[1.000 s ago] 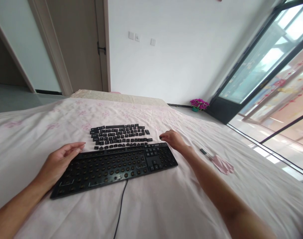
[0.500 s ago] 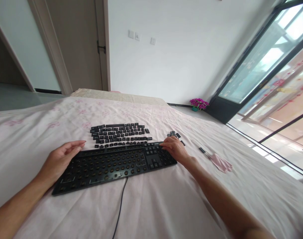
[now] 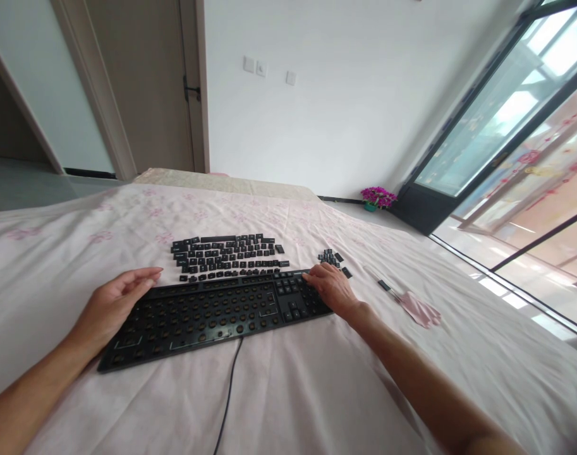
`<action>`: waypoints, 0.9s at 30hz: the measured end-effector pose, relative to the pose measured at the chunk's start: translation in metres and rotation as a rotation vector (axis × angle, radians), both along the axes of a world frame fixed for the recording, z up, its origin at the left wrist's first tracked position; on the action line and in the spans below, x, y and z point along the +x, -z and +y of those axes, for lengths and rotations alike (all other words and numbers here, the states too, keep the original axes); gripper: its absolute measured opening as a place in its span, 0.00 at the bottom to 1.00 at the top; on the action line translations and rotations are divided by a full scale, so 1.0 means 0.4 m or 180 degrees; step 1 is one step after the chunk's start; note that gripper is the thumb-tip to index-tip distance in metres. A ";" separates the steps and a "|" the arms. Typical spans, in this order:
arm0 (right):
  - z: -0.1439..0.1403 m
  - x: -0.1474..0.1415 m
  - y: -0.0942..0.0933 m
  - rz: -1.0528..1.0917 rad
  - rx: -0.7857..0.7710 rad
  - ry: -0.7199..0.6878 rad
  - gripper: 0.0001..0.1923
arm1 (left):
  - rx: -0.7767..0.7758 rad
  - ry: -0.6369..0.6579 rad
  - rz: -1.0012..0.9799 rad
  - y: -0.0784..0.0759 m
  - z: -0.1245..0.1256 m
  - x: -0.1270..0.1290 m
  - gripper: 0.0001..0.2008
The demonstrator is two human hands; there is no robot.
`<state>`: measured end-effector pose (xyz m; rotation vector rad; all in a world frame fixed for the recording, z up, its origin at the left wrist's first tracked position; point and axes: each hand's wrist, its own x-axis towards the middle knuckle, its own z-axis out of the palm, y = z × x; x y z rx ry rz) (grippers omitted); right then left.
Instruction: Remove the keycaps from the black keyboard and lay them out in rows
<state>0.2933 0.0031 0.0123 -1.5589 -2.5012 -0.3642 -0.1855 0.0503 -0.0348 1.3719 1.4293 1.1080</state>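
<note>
A black computer keyboard (image 3: 203, 319) lies at a slant on the bed, most of its main block stripped of keycaps, with the sockets showing. Navigation and arrow keys are still fitted on it. At its left end, my left hand (image 3: 115, 303) is open, fingers stretched along the back edge and thumb by the frame. My right hand (image 3: 333, 289) bends over the number pad with fingertips pinched together; whatever is between them is hidden. Behind the keyboard, loose black keycaps (image 3: 226, 254) lie in rows. A smaller group of keycaps (image 3: 329, 256) sits just beyond my right hand.
A black cable (image 3: 230, 392) runs from the keyboard toward me. Right of it lie a small black-handled tool (image 3: 384, 285) and a pink glove-like cloth (image 3: 419, 309). The pale bedsheet (image 3: 307, 392) is wrinkled. Purple flowers (image 3: 379, 197) stand near the glass door.
My right hand has shifted slightly over the number pad, uncovering more of the small keycap group behind it. My left hand and the keyboard stay in place.
</note>
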 end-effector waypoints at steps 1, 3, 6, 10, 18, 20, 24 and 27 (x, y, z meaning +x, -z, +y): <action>-0.005 -0.003 0.001 -0.0066 -0.0013 0.0039 0.16 | -0.0007 -0.0002 -0.0011 0.001 0.000 0.000 0.31; -0.016 -0.010 0.001 -0.0157 -0.0079 0.0100 0.20 | -0.0038 0.0001 -0.0006 0.002 0.000 -0.001 0.31; -0.035 -0.022 -0.005 -0.0185 -0.0201 0.0155 0.25 | -0.0052 0.0014 0.0023 0.002 0.001 -0.001 0.32; -0.054 -0.045 -0.015 -0.0237 -0.0279 0.0236 0.27 | -0.0048 0.0033 0.0088 -0.001 0.000 0.000 0.32; -0.068 -0.042 -0.011 0.0159 -0.0395 0.0148 0.34 | 0.0005 0.0052 0.0185 0.000 0.000 0.000 0.32; -0.049 -0.006 -0.007 0.0570 -0.0348 0.0150 0.35 | -0.0011 0.0054 0.0205 0.002 0.002 0.000 0.31; 0.043 0.102 -0.026 0.1158 0.0143 0.0929 0.26 | 0.0045 0.0027 0.0244 0.003 0.001 0.000 0.31; 0.128 0.178 -0.054 0.0868 0.0050 0.1646 0.17 | 0.0026 0.0003 0.0247 0.002 0.000 0.000 0.31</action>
